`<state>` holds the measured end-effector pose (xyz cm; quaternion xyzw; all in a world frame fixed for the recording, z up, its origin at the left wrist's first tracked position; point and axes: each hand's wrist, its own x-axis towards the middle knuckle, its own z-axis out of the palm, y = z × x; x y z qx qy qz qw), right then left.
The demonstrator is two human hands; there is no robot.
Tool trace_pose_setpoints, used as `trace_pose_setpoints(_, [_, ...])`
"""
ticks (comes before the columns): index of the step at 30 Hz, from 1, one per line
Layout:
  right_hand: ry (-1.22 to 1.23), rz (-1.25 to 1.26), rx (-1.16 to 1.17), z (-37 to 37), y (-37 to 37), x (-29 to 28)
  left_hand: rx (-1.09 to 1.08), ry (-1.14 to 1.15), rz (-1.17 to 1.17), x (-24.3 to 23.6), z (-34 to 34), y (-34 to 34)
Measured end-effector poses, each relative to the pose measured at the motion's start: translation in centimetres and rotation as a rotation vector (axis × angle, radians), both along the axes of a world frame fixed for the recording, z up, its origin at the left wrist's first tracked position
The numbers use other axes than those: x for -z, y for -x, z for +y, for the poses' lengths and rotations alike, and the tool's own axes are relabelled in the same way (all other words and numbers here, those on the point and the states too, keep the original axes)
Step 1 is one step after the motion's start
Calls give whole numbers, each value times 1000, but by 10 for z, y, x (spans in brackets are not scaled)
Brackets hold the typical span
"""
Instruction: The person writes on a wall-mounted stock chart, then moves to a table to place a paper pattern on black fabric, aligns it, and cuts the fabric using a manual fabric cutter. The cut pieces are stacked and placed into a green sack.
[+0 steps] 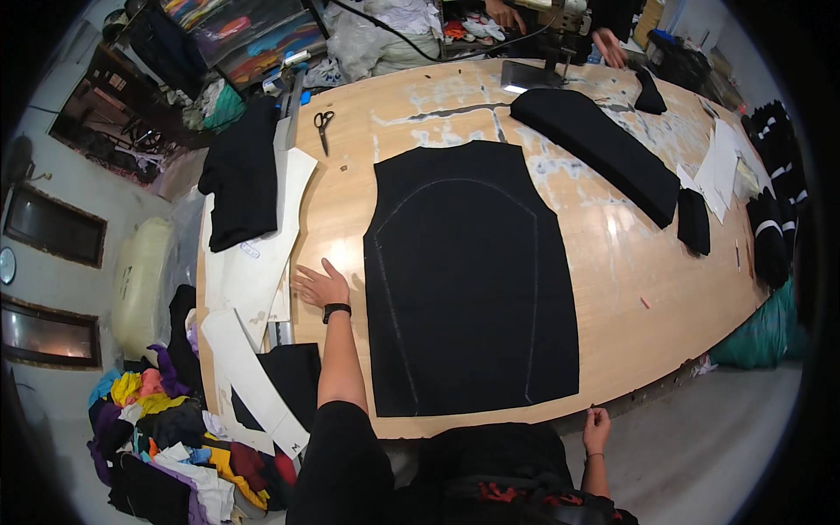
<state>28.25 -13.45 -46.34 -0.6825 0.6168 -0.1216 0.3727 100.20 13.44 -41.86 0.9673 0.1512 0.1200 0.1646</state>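
A black fabric panel (pixel 468 289), cut like a garment body with neck and armholes, lies flat in the middle of the table. A pale chalk line curves over its upper part and runs down both sides. To its left, my left hand (pixel 322 284) is open, fingers spread, beside the edge of the white paper patterns (pixel 258 280); it holds nothing. Past the table's front edge on the right, my right hand (pixel 597 429) is closed, fingertips pinched together; whatever they may hold is too small to make out. A small pink chalk piece (pixel 646 303) lies right of the panel.
Scissors (pixel 324 131) lie at the far left, near folded black fabric (pixel 245 175). More black pieces (pixel 599 149) and white patterns (pixel 719 171) are on the right. Another person's hand (pixel 610 48) is by a sewing machine (pixel 569 22). Cloth scraps (pixel 166 437) pile up lower left.
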Motion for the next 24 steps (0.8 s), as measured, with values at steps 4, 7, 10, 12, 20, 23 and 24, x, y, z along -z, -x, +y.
trace_pose_setpoints(4, [38, -40, -58, 3, -5, 7, 627, -100, -35, -1, -6, 21])
trace_pose_setpoints(7, [71, -19, -51, 3, 2, 12, 1041, -178, 62, 0, -29, 35])
trace_pose_setpoints(10, [39, -12, -3, 1, 18, 12, 717, -303, 162, 4, -35, 31])
trace_pose_setpoints(12, [29, -13, 49, 2, 28, 13, 24, -17, 113, 9, -30, 26])
trace_pose_setpoints(20, [-56, 30, -20, 21, 28, 19, 651, -162, 151, 26, -22, 45])
trace_pose_setpoints(23, [66, 3, -16, 18, 21, 20, 25, 7, 233, 34, -15, 37])
trace_pose_setpoints(24, [73, 24, 34, 17, 21, 20, -56, 14, 197, 39, -10, 36])
